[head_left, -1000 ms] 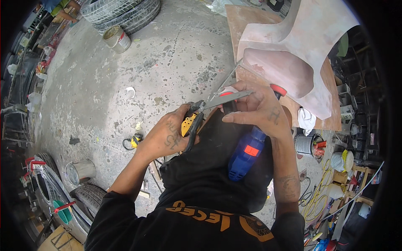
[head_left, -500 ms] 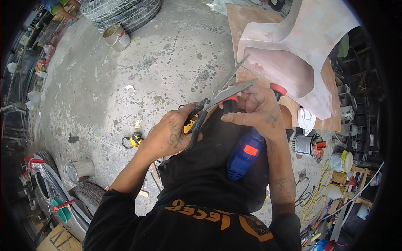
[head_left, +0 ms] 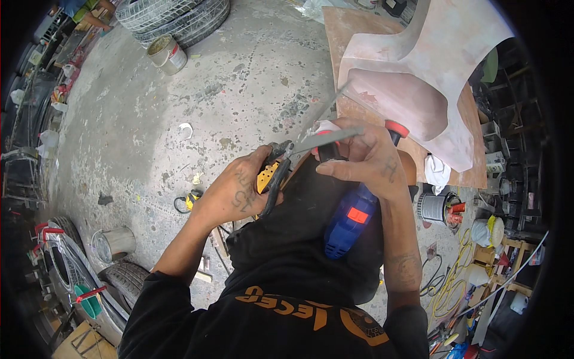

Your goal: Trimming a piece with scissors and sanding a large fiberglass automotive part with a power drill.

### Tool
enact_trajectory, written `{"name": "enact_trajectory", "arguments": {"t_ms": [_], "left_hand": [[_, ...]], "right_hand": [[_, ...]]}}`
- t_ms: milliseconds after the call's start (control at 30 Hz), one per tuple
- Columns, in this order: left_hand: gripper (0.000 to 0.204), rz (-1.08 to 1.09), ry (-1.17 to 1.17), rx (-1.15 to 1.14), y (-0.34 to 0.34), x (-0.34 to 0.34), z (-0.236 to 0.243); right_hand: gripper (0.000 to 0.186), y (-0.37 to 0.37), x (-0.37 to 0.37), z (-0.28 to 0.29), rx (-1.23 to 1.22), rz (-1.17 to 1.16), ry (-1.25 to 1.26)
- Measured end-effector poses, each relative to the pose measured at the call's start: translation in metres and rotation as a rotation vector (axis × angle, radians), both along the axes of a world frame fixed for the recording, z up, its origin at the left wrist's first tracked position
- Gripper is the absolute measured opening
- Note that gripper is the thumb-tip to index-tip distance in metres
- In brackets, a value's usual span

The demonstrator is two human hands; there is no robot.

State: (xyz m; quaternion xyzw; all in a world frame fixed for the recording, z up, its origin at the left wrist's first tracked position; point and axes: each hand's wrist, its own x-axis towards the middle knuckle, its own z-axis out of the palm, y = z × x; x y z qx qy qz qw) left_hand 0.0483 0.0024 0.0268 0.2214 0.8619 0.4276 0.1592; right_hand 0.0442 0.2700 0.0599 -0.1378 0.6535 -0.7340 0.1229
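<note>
Left hand (head_left: 236, 191) closed on yellow-handled pliers (head_left: 272, 179) biting a thin metal strip (head_left: 326, 139), right hand (head_left: 365, 158) pinching the strip just beyond; strip looks uncut, work seemingly midway.

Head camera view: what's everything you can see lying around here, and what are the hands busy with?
Thin grey metal strip: one, pinched between pliers and right hand, centre.
Yellow-and-black-handled pliers: one, in left hand, jaws on the strip.
Blue power drill with red button: one, resting on the lap under the right forearm.
Pale pinkish moulded body panel: one, upper right, on a brown board.
Black rubber tyres: stacked, top edge; another tyre lower left.
Metal paint can: one, near the top tyres.
Shiny metal tin: one, lower left floor.
Grey stained concrete floor: throughout.
Left hand: gripping pliers.
Right hand: holding the strip.
</note>
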Motion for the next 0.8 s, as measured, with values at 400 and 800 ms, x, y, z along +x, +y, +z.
{"name": "enact_trajectory", "arguments": {"t_ms": [400,800], "left_hand": [[0.064,-0.047,0.014,0.013,0.003,-0.003,0.008],[0.064,-0.016,-0.023,0.025,0.002,0.002,0.000]], "right_hand": [[0.052,-0.004,0.002,0.006,-0.022,-0.013,-0.052],[0.052,0.000,0.002,0.012,0.029,0.028,-0.074]]}}
